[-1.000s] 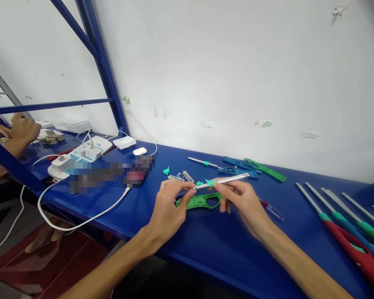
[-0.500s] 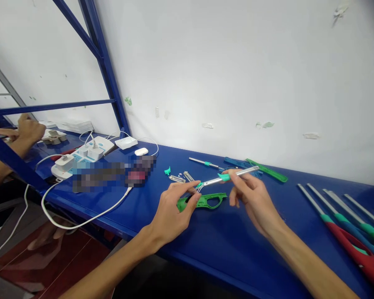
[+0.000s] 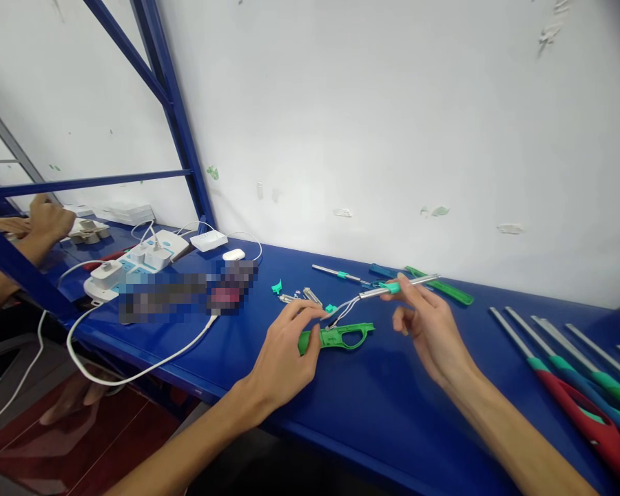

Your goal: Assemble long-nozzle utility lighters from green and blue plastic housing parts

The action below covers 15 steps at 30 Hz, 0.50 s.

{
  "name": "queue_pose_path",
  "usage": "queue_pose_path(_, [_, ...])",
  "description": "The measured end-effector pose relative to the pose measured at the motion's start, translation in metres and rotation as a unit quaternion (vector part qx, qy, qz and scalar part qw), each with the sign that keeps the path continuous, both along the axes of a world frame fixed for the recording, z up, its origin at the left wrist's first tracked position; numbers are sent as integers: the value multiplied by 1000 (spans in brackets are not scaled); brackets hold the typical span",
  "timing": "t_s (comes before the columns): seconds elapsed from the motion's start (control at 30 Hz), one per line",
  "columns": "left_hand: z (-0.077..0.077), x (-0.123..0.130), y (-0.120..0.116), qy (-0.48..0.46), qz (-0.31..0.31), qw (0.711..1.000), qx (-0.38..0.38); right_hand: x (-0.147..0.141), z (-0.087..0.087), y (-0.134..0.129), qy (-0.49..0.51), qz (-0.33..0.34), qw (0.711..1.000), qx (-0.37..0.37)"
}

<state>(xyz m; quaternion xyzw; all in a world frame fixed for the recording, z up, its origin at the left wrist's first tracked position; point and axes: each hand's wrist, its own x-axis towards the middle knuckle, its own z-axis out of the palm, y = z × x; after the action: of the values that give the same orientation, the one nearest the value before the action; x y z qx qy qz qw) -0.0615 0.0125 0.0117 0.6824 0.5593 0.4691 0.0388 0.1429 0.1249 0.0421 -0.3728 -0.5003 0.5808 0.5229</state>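
Note:
My right hand [image 3: 426,320] pinches a thin metal tube [image 3: 375,292] with a teal collar [image 3: 393,288], tilted up to the right above the table. Thin wires [image 3: 345,310] run from the tube's left end down toward the green handle half [image 3: 359,336], which lies on the table with its loop to the right. My left hand [image 3: 289,344] is at the handle's left end, its thumb and fingers round that end and partly hiding it. A small teal piece [image 3: 331,309] lies just behind the handle.
Behind lie metal parts [image 3: 313,295], a teal clip [image 3: 277,286], another tube [image 3: 335,272] and a green shell [image 3: 447,289]. Assembled lighters, one red [image 3: 594,427], are at the right. A power strip [image 3: 134,262] and white cable [image 3: 149,368] are left. Another person's hand [image 3: 52,217] shows far left.
The tube has shifted right and away from my left hand, so its left end and more of the wires show. The small teal piece behind the handle is now in clearer view.

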Motion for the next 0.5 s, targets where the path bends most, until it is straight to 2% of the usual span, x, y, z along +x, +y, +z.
queue_pose_path(0.13, [2,2,-4,-38,44,998,-7,1,1,0,5,-19,1000,0])
queue_pose_path(0.27, [4,3,-7,-59,103,993,-17,2,2,2,15,-90,996,6])
queue_pose_path(0.4, [4,3,-6,-9,107,994,-30,6,3,5,23,-167,986,2])
queue_pose_path(0.5, [3,2,-4,7,95,995,-37,8,5,5,32,-183,983,0])
